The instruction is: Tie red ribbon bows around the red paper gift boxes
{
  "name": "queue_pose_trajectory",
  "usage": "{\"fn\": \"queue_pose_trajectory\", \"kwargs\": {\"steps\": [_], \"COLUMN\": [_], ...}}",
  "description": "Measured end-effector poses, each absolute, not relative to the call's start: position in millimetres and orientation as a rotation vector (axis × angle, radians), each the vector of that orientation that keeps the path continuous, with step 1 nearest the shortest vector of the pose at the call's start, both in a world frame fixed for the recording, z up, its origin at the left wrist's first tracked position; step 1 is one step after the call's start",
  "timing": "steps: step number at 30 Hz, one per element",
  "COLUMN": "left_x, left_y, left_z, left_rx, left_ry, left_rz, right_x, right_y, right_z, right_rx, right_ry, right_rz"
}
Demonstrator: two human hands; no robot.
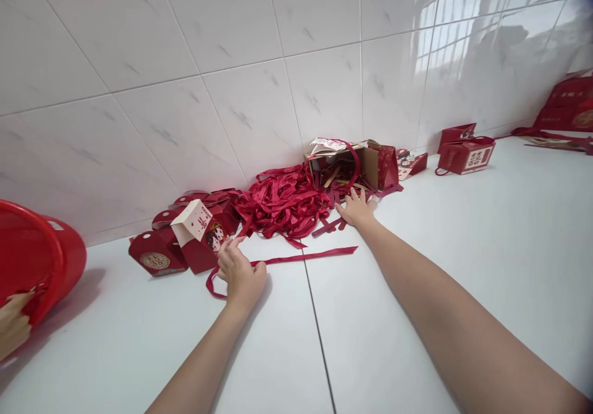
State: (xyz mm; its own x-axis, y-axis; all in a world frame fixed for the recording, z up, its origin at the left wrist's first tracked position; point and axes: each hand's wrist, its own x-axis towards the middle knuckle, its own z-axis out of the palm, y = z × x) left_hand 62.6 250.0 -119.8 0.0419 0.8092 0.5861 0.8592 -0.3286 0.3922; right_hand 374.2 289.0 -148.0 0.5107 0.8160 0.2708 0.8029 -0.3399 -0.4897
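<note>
My left hand point(241, 275) is by a red candy box with a cream lid flap point(197, 235). Its fingers are stretched out and partly curved, and I cannot tell whether they touch the box. A single red ribbon point(306, 257) lies on the white surface, running behind that hand and curling out beside it. Further off, my right hand point(357, 210) has its fingers spread at the flat dark-red strips point(328, 227). They spill from an open cardboard box point(369, 168) lying on its side. A heap of crumpled red ribbons point(282, 204) sits between the hands.
Several red boxes point(160, 250) stand at the left against the tiled wall point(241, 105). A red bucket point(69, 250) is at the left edge, with a tan shape point(13, 327) at its rim, unclear. Another red box point(467, 156) and stacked boxes point(569, 105) are on the right.
</note>
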Motion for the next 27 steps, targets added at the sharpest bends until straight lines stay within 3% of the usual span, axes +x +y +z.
{"fn": "queue_pose_trajectory", "kwargs": {"steps": [10, 18, 23, 27], "left_x": [64.9, 62.6, 63.3, 67.2], "left_y": [248.9, 247.2, 237.8, 223.0], "left_z": [-119.5, -118.4, -113.3, -110.3], "left_rx": [-2.227, -2.280, -2.556, -2.854], "left_ry": [-1.784, -1.710, -1.468, -1.379], "left_rz": [-1.185, -1.286, -1.604, -1.544], "right_x": [371.5, 346.2, 299.2, 250.0], "right_y": [267.4, 226.2, 204.1, 184.1], "right_z": [-138.9, -130.2, -123.1, -119.8], "right_rx": [-2.069, -1.840, -1.703, -1.533], "right_ry": [-1.149, -1.126, -1.267, -1.525], "right_rz": [-0.176, -0.129, -0.118, -0.090]}}
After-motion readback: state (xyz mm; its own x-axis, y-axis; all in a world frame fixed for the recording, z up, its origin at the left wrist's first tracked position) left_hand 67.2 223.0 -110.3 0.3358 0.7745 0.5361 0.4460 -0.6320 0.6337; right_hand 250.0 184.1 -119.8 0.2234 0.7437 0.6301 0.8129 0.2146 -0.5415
